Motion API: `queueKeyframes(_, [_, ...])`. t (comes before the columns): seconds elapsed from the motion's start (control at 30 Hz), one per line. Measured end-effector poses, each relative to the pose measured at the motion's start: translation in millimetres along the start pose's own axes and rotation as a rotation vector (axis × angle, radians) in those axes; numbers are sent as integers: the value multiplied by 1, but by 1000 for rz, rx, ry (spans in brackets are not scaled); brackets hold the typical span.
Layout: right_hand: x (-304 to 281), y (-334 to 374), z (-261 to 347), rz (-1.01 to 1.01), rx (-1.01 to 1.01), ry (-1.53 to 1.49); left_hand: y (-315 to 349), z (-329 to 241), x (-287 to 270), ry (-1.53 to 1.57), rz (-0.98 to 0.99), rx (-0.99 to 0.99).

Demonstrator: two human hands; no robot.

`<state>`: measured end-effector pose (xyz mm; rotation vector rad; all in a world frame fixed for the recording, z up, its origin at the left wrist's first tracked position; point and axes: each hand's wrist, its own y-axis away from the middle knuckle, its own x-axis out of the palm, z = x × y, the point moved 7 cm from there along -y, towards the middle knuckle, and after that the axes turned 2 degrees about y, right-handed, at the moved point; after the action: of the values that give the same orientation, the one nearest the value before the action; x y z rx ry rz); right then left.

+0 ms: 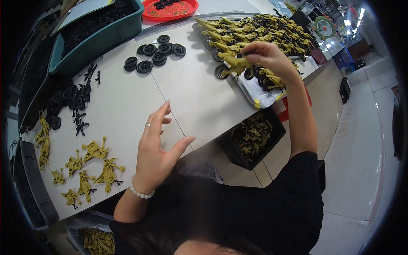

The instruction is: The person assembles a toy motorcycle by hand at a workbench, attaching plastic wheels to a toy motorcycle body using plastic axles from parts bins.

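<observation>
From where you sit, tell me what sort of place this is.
Probably a small-parts assembly workshop: loose black wheels lie on a worktable, rows of yellow-green wheeled pieces crowd its right side, and a teal bin holds many black parts.

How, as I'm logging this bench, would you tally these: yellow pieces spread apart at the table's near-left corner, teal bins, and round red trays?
Spread-out yellow pieces: 6
Teal bin: 1
Round red tray: 1
Total: 8
</observation>
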<state>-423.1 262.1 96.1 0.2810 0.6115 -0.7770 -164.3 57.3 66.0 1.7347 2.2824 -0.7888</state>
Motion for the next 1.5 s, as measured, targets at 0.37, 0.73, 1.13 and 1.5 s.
queueKeyframes(0.37, [-21, -44, -76, 59, 184, 205, 26, 36, -3, 76, 62, -274])
queueKeyframes(0.73, [40, 10, 37, -404, -291, 443, 62, 14, -90, -294, -233, -6])
queueKeyframes(1.13, [263, -21, 160, 371, -691, 286, 130, 28, -140, -724, -108, -252])
queueKeyframes(1.5, [348, -32, 197, 403, -1025, 142, 93, 45, -85, -553, 111, -61])
